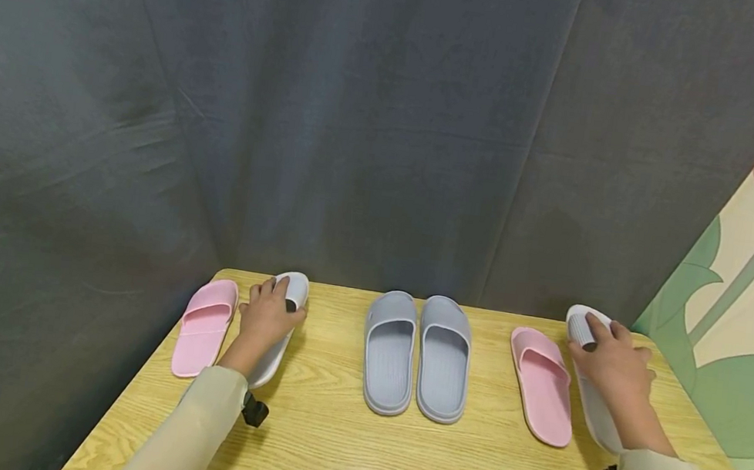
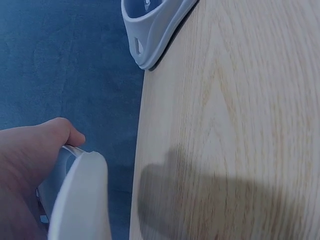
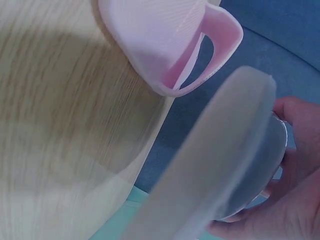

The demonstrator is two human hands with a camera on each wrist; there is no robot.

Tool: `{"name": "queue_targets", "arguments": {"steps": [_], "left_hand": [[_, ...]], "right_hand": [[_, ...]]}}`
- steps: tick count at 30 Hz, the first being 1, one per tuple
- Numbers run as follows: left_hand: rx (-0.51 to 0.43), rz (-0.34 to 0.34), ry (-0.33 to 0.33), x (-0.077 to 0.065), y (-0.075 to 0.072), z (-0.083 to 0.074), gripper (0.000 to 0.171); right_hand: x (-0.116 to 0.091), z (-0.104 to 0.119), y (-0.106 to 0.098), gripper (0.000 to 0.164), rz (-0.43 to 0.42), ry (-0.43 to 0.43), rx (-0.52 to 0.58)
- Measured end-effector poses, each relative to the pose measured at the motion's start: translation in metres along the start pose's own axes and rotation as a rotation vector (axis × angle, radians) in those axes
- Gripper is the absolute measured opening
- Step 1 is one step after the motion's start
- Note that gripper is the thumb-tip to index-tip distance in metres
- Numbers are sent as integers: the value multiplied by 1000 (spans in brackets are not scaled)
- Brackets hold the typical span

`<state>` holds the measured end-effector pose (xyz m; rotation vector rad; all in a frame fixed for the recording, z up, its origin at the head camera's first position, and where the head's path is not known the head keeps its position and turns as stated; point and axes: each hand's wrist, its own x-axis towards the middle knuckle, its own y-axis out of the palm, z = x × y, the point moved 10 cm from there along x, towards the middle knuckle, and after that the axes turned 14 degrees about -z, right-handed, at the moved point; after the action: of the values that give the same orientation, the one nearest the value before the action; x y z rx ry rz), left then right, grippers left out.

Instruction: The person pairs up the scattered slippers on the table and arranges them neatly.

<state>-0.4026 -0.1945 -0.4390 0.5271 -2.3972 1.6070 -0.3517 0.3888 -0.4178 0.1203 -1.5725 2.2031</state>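
Note:
My left hand [image 1: 267,319] grips a white slipper [image 1: 299,288] by its strap, at the left of the table. In the left wrist view the thumb lies on the strap's edge, with the white slipper's sole [image 2: 82,200] facing the table side. Over at the right, my right hand [image 1: 616,368] holds another white slipper [image 1: 596,419] by the ribbed strap. This slipper's pale sole [image 3: 210,155] is tilted in the right wrist view, and part of my fingers is hidden behind the strap. A pink slipper [image 1: 200,339] lies left of my left hand; a second pink slipper [image 1: 548,398] lies left of my right hand.
Two grey slippers [image 1: 390,364] stand side by side mid-table, toes toward the dark curtain [image 1: 375,126] behind. The wooden table [image 1: 324,454] ends at that curtain. A wall with painted flowers [image 1: 744,323] borders the right side.

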Motion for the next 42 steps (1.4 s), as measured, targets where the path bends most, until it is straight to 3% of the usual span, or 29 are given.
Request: {"name": "queue_targets", "arguments": {"steps": [42], "left_hand": [[-55, -31, 10, -5, -9, -24, 80]], "right_hand": [[-11, 71, 5, 75, -39, -79, 53]]}}
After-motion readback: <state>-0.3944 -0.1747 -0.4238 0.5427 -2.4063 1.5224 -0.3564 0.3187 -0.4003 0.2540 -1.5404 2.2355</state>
